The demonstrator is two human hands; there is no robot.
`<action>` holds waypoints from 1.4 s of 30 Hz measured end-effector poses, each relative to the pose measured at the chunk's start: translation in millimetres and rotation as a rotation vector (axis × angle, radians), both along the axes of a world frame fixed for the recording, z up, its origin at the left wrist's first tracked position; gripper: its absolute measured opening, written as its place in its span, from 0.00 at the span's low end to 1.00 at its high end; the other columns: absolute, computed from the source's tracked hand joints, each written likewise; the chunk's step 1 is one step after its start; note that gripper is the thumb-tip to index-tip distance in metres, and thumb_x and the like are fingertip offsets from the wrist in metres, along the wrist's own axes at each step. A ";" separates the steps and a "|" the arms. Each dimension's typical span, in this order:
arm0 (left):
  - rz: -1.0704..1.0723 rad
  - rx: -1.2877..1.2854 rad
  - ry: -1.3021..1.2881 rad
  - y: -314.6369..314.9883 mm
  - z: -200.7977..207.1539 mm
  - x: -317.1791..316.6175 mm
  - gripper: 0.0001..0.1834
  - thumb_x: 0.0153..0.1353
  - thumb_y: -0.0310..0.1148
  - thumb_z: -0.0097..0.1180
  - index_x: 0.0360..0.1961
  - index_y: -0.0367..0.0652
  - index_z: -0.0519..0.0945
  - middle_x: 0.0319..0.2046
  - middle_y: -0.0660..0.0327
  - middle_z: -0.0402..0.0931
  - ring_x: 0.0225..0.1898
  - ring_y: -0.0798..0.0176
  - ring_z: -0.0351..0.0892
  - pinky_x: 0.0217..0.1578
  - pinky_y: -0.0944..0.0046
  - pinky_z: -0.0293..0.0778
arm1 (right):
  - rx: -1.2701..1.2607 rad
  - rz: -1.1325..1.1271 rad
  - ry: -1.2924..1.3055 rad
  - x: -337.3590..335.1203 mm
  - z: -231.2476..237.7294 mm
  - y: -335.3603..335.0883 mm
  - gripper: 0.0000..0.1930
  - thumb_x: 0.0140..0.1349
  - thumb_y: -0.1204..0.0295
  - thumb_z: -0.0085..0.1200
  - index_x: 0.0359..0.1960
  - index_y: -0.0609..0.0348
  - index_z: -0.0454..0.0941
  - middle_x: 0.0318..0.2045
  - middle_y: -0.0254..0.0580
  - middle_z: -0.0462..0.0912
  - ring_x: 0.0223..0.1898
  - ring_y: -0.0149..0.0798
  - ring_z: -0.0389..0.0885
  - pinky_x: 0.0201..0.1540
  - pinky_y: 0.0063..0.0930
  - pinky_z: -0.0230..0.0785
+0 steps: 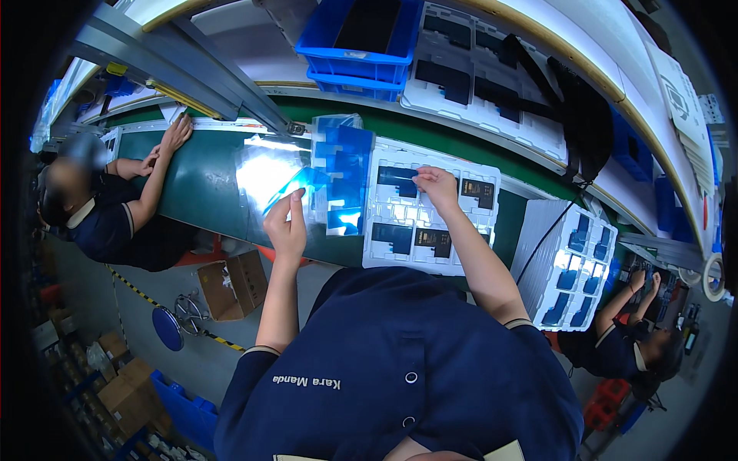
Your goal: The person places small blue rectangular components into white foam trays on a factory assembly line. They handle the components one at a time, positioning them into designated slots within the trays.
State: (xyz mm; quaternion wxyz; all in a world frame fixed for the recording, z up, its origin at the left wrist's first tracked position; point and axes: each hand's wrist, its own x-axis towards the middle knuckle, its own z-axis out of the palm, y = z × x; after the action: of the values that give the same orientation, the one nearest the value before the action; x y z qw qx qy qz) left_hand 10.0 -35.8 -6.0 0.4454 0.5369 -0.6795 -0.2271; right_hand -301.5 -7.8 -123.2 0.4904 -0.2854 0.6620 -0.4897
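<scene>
My left hand [286, 230] is raised over the bench with thumb and fingers pinched on a thin see-through blue film [296, 183]. Under it lie shiny clear sheets [265, 165] and a pile of blue film sheets [350, 165]. On the right, my right hand [438, 188] reaches over a white moulded tray [461, 266]. Its fingertips are closed at the edge of a dark flat piece [396, 180] in the upper left pocket; what they pinch is too small to make out. Other pockets hold black flat batteries [478, 194] and a dark piece with blue film [390, 237].
Stacked white trays [565, 265] stand to the right of the bench. Blue bins [357, 46] and more loaded trays [438, 81] sit on the shelf ahead. A black cable [550, 234] hangs at the right. Co-workers sit at the left [115, 207] and right [615, 338].
</scene>
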 end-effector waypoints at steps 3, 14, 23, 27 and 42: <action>-0.015 0.008 0.002 0.9 2.5 -4.7 0.12 0.62 0.30 0.49 0.33 0.34 0.82 0.29 0.51 0.81 0.32 0.57 0.81 0.35 0.64 0.73 | 0.022 -0.009 0.037 0.1 -0.3 -0.7 0.11 0.48 0.79 0.62 0.35 0.66 0.80 0.25 0.39 0.82 0.23 0.26 0.77 0.27 0.17 0.69; -0.045 -0.009 -0.007 5.3 7.8 -13.0 0.10 0.61 0.29 0.52 0.33 0.34 0.82 0.28 0.51 0.81 0.30 0.57 0.81 0.33 0.65 0.73 | 0.036 0.004 0.196 2.4 -3.6 0.1 0.11 0.47 0.77 0.62 0.34 0.64 0.81 0.26 0.40 0.84 0.24 0.26 0.80 0.29 0.18 0.72; -0.149 0.299 0.310 25.9 28.3 -40.7 0.15 0.59 0.22 0.53 0.49 0.34 0.75 0.29 0.55 0.82 0.35 0.69 0.80 0.38 0.70 0.73 | -0.109 0.022 0.626 22.3 13.6 0.5 0.11 0.46 0.79 0.59 0.34 0.64 0.80 0.25 0.44 0.83 0.26 0.36 0.82 0.33 0.25 0.73; -0.365 0.379 0.333 32.2 17.8 -47.7 0.31 0.58 0.19 0.51 0.63 0.37 0.59 0.42 0.51 0.77 0.36 0.70 0.80 0.37 0.73 0.72 | -0.189 -0.034 0.747 38.8 40.5 10.3 0.26 0.48 0.74 0.62 0.51 0.61 0.71 0.34 0.46 0.79 0.29 0.38 0.79 0.33 0.27 0.72; -0.502 0.593 0.319 54.8 7.8 -75.2 0.12 0.56 0.25 0.59 0.41 0.35 0.77 0.26 0.65 0.78 0.29 0.76 0.74 0.31 0.75 0.68 | -0.172 0.284 -0.042 27.1 117.5 80.7 0.07 0.56 0.78 0.57 0.38 0.63 0.79 0.28 0.29 0.74 0.30 0.21 0.70 0.34 0.13 0.63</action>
State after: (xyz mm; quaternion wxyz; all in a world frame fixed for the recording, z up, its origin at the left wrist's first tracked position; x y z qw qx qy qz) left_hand -65.2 19.0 1.8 0.3021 0.4177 -0.6169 -0.5947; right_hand -274.4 72.9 -5.7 0.5424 -0.4067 0.5602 -0.4760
